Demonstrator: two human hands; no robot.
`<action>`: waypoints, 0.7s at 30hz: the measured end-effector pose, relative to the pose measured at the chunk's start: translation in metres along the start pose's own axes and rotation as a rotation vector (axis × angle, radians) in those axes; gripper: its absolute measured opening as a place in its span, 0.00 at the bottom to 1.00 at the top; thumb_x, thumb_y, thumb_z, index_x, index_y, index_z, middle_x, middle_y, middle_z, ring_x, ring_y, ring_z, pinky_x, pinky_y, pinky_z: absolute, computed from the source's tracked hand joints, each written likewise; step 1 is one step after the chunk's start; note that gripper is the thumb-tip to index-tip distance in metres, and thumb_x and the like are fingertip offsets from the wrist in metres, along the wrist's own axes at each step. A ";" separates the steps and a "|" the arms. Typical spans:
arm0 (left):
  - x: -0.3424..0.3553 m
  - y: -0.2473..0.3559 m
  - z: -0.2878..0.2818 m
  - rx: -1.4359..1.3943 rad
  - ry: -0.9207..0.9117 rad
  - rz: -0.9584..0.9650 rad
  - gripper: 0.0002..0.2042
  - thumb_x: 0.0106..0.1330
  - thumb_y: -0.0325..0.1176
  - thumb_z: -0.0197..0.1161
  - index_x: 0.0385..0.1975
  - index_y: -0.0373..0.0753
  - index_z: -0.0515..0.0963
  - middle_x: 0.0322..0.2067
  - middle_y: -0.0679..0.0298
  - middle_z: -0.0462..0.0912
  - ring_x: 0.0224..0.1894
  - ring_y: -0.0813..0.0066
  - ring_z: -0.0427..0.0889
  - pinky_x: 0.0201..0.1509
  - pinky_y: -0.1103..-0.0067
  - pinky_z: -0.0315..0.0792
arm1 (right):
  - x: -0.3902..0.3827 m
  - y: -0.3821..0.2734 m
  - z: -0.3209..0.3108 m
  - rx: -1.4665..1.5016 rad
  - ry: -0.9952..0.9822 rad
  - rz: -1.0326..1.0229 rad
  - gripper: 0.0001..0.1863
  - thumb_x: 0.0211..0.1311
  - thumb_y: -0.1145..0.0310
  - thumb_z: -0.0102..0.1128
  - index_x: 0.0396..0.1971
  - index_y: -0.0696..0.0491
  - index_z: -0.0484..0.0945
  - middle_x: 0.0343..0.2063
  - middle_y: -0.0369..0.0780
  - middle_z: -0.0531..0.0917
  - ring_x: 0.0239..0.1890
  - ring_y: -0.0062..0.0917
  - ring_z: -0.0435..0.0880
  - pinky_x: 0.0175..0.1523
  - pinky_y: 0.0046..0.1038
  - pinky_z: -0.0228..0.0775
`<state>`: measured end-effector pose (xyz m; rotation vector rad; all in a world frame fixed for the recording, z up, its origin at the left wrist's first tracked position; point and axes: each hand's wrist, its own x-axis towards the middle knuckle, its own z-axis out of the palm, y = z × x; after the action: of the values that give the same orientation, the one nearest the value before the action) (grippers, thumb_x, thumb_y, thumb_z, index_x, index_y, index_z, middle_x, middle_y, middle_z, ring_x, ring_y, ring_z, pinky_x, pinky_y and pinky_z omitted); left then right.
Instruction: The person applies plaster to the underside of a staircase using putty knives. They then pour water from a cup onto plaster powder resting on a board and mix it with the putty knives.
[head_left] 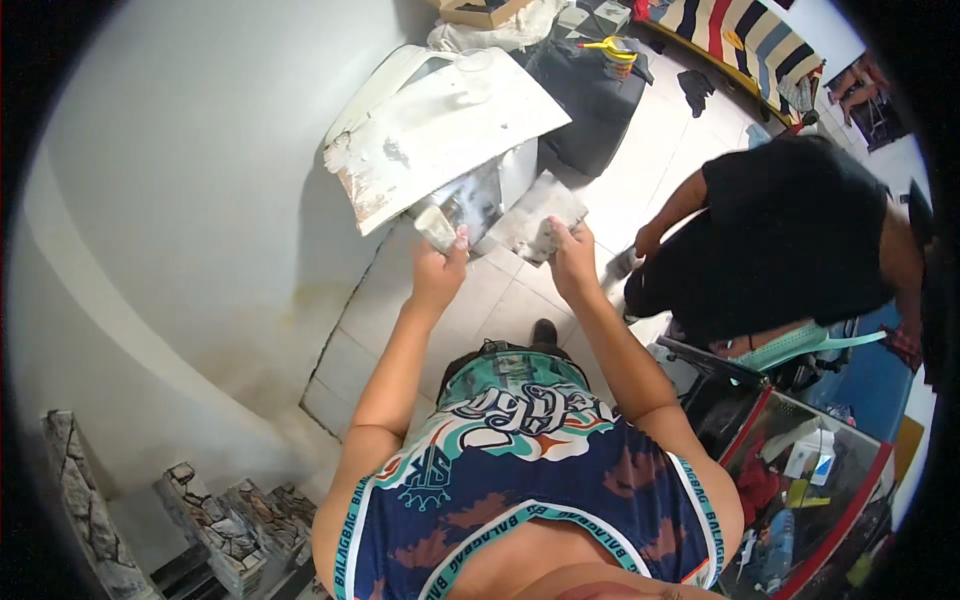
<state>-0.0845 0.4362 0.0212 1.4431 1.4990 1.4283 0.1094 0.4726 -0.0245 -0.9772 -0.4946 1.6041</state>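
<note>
My left hand is closed around a small pale, rounded rectangular block, whose exact kind I cannot make out. With thumb on top, my right hand grips a flat rectangular grey-white plate, smeared with white. The block and the plate are held apart, at about the same height in front of me. Behind and between them is a shiny grey surface with white smears, partly hidden beneath a large white board. The board's edge is chipped and its face is stained.
At right a person in black stands close by. A glass case with red edges is at lower right. Beyond the board sits a black covered bulk with a yellow cup. A white wall runs along the left, above stone-patterned pieces.
</note>
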 end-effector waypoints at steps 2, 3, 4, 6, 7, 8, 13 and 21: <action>0.001 -0.018 -0.006 0.248 -0.159 0.104 0.07 0.66 0.30 0.56 0.28 0.33 0.73 0.21 0.57 0.74 0.21 0.63 0.71 0.27 0.72 0.67 | 0.016 0.006 0.006 0.016 -0.016 0.052 0.09 0.66 0.73 0.49 0.43 0.59 0.70 0.34 0.39 0.77 0.34 0.25 0.79 0.38 0.29 0.76; 0.002 -0.020 -0.004 0.228 -0.115 0.108 0.09 0.65 0.29 0.57 0.23 0.34 0.71 0.20 0.54 0.71 0.21 0.54 0.70 0.26 0.68 0.66 | 0.021 0.007 0.012 0.020 -0.021 0.074 0.09 0.65 0.73 0.49 0.42 0.59 0.70 0.34 0.39 0.77 0.34 0.26 0.79 0.38 0.29 0.76; 0.003 -0.028 -0.009 0.223 -0.108 0.093 0.09 0.65 0.29 0.57 0.23 0.34 0.71 0.20 0.54 0.71 0.21 0.54 0.70 0.26 0.68 0.66 | 0.026 0.009 0.019 0.025 -0.025 0.096 0.08 0.65 0.74 0.48 0.42 0.59 0.70 0.34 0.39 0.77 0.35 0.26 0.79 0.39 0.30 0.76; 0.009 -0.040 -0.020 0.255 -0.143 0.078 0.07 0.64 0.28 0.57 0.26 0.32 0.73 0.24 0.53 0.75 0.25 0.52 0.75 0.30 0.68 0.69 | 0.036 0.012 0.035 0.055 -0.004 0.155 0.08 0.65 0.74 0.48 0.42 0.60 0.71 0.34 0.39 0.77 0.35 0.26 0.79 0.39 0.30 0.76; 0.014 -0.046 -0.026 0.315 -0.160 0.166 0.03 0.62 0.25 0.57 0.33 0.33 0.74 0.32 0.51 0.78 0.33 0.51 0.78 0.36 0.69 0.72 | 0.040 0.013 0.042 0.100 0.017 0.202 0.08 0.64 0.75 0.49 0.42 0.60 0.71 0.35 0.39 0.78 0.35 0.26 0.79 0.40 0.31 0.76; 0.018 -0.048 -0.030 0.308 -0.159 0.153 0.03 0.62 0.25 0.57 0.33 0.33 0.74 0.32 0.51 0.78 0.33 0.51 0.78 0.36 0.69 0.72 | 0.045 0.014 0.048 0.091 0.025 0.211 0.08 0.64 0.75 0.49 0.42 0.60 0.71 0.35 0.39 0.78 0.35 0.26 0.79 0.40 0.31 0.76; 0.059 -0.078 -0.071 0.218 -0.291 0.174 0.16 0.56 0.23 0.59 0.46 0.38 0.70 0.43 0.52 0.77 0.42 0.50 0.78 0.44 0.68 0.73 | 0.077 0.007 0.089 0.071 -0.010 0.220 0.09 0.62 0.76 0.51 0.42 0.59 0.70 0.36 0.39 0.78 0.37 0.26 0.79 0.42 0.32 0.75; 0.094 -0.129 -0.131 0.382 -0.097 -0.190 0.17 0.63 0.35 0.57 0.48 0.30 0.69 0.35 0.47 0.79 0.39 0.55 0.79 0.43 0.67 0.72 | 0.111 -0.021 0.156 -0.237 -0.012 -0.183 0.10 0.65 0.72 0.53 0.44 0.59 0.72 0.38 0.39 0.80 0.38 0.26 0.80 0.44 0.27 0.73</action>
<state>-0.2649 0.5104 -0.0471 1.5130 1.8617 0.9811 -0.0058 0.6119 0.0432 -1.0660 -0.7743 1.4096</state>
